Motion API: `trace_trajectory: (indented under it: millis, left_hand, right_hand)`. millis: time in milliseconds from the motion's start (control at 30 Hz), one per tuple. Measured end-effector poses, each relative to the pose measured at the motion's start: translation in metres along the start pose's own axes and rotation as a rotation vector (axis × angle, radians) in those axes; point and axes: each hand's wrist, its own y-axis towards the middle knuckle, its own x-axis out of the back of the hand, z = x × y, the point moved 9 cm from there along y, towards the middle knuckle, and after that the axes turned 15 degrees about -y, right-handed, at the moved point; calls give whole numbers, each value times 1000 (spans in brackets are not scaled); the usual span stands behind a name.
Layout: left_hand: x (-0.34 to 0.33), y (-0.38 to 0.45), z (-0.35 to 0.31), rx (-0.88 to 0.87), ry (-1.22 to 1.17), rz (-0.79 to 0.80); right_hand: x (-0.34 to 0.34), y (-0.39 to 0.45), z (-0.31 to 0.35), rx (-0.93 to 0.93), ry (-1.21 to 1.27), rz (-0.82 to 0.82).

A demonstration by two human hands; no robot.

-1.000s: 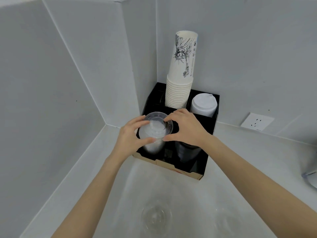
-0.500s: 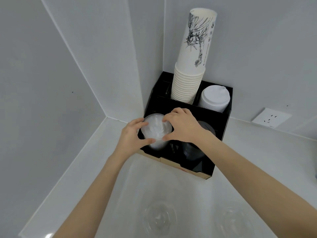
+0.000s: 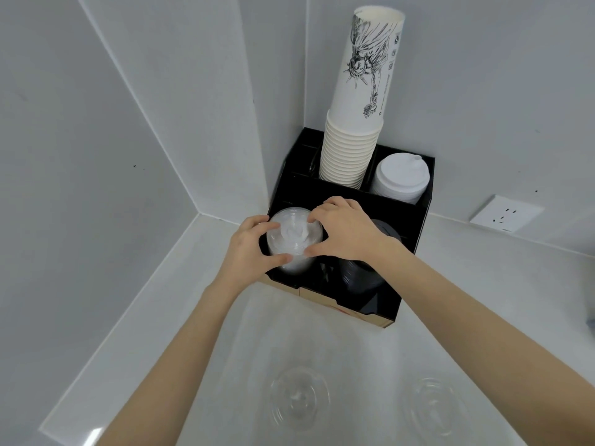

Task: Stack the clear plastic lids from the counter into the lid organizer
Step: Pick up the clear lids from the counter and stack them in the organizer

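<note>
- A black lid organizer point(image 3: 415, 249) sits in the far corner of the white table point(image 3: 135, 320), pushed up against the two grey walls.
- Both bare hands meet over the organizer's front-left compartment, where a stack of clear plastic lids point(image 3: 294, 243) stands upright.
- The left hand point(image 3: 249, 249) cups the stack from the left, thumb on its near side and fingertips at the top rim: its grip is closed on the stack.
- The right hand point(image 3: 346, 230) comes in from the right, thumb and forefinger pinching the top of the same stack, so this grip too is grasping the lids.
- The front-right compartment holds a stack of dark lids point(image 3: 363, 278), partly hidden under the right wrist.
- Behind, a tall stack of white paper cups point(image 3: 352, 149) rises from a rear compartment; the topmost cup carries a black line drawing.
- Just right of the cups, white sip lids point(image 3: 401, 178) fill the rear-right compartment.
- Two more clear lids lie loose near the table's front edge, between the forearms: one point(image 3: 299, 402) toward the middle, the other point(image 3: 436, 410) further right beside the right forearm, well apart from the organizer.
- A white wall socket point(image 3: 505, 214) is set in the wall to the organizer's right.
</note>
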Motion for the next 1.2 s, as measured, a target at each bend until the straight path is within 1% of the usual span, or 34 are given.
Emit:
trace_trajectory:
  millis: [233, 400, 567, 667, 767, 933, 1200]
  left_hand:
    - [5, -9, -16, -26, 3, -19]
    - [-8, -25, -42, -93, -20, -14]
    - [-41, -52, -72, -174, -38, 84]
    - [-65, -69, -83, -180, -63, 149]
    - [-92, -88, -90, -191, -95, 219]
    - [-133, -117, -91, -162, -126, 308]
    - [-188, -160, -68, -125, -67, 449]
  right_hand:
    - [22, -22, -10, -47, 94, -84]
    - [36, -55, -24, -95, 183, -200]
    - [45, -108, -39, -162, 286, -316]
    - [42, -141, -49, -208, 324, -353]
    - [30, -172, -58, -261, 343, -331]
    - [-11, -215, -64, -323, 349, -216]
    - [-77, -269, -68, -392, 312, -16]
